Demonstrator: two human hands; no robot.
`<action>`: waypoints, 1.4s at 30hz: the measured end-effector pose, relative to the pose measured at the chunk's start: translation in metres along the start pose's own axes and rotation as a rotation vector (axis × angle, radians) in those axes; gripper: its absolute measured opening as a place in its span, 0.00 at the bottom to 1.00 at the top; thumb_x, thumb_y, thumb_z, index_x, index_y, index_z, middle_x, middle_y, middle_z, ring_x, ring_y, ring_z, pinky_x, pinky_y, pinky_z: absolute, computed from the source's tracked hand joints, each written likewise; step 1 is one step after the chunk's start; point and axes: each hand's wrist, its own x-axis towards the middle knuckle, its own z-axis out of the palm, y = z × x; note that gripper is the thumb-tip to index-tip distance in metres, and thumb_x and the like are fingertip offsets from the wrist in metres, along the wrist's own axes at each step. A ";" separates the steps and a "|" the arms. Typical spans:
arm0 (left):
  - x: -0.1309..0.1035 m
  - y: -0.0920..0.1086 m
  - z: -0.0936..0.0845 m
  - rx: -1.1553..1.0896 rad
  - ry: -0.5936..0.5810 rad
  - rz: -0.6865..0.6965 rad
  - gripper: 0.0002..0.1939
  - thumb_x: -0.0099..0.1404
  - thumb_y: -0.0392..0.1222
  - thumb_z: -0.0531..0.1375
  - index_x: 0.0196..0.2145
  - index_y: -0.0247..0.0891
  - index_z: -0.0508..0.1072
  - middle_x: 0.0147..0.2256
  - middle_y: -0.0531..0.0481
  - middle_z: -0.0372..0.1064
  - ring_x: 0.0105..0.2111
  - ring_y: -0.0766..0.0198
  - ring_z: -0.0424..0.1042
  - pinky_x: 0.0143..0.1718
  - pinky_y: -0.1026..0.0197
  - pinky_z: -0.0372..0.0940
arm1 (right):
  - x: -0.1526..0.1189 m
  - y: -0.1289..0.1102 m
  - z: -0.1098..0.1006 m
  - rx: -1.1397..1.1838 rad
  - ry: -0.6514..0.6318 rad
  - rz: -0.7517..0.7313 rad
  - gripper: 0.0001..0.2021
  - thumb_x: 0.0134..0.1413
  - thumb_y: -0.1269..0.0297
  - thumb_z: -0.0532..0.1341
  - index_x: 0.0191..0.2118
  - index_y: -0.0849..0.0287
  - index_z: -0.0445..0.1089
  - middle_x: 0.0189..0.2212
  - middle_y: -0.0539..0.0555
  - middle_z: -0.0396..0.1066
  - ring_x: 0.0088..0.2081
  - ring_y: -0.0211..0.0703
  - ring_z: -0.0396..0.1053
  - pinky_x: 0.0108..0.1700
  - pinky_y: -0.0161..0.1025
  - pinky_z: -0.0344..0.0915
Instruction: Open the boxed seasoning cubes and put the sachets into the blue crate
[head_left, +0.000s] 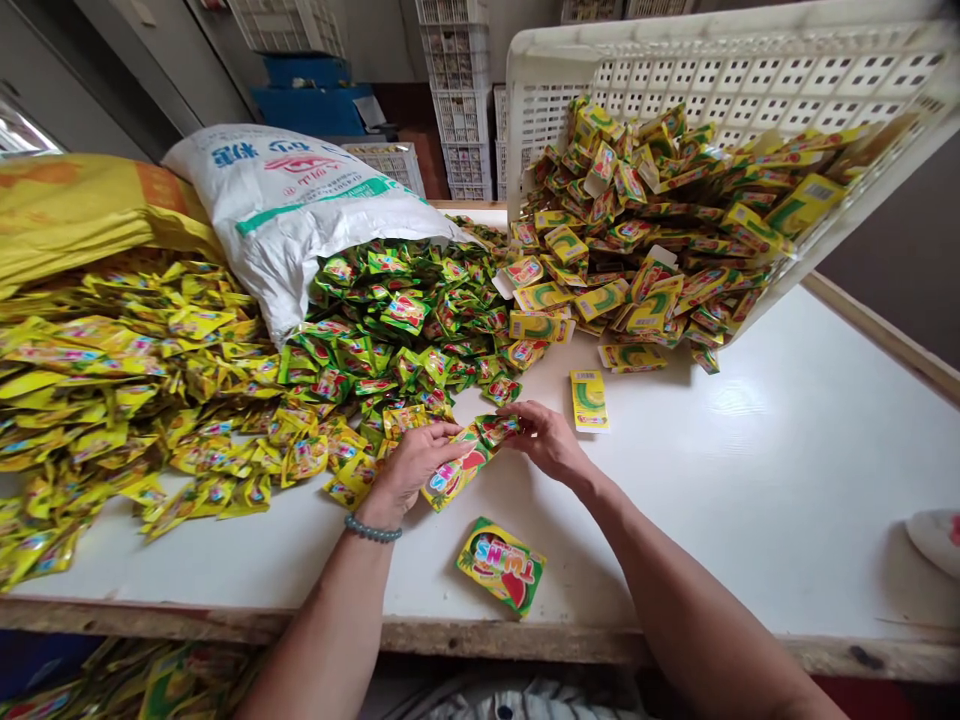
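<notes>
My left hand (420, 462) is closed on a small yellow and green candy box (455, 474) with a watermelon picture, held over the table. At the box's upper right end, the fingers of my right hand (551, 440) pinch a green candy packet (496, 430). That packet touches the box end; whether part of it is inside I cannot tell. Nearer to me, a filled-looking candy box (501, 566) lies flat with its printed front up. Another flat yellow box (589, 400) lies beyond my right hand. Just past my left hand are loose yellow packets (352, 478).
Green packets (405, 310) spill from a white sack (300, 200). Yellow packets (90, 400) are heaped at left beside a yellow sack (90, 210). A tipped white crate (551, 60) pours out many flat boxes (645, 230). A white object (934, 540) sits at the table's right edge.
</notes>
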 end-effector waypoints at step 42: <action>0.006 -0.008 0.009 0.163 -0.002 0.200 0.25 0.42 0.46 0.74 0.37 0.34 0.76 0.31 0.47 0.78 0.32 0.57 0.76 0.36 0.58 0.70 | -0.008 -0.033 0.015 -0.034 -0.175 0.056 0.24 0.47 0.78 0.53 0.53 0.57 0.59 0.33 0.52 0.78 0.32 0.41 0.72 0.37 0.37 0.65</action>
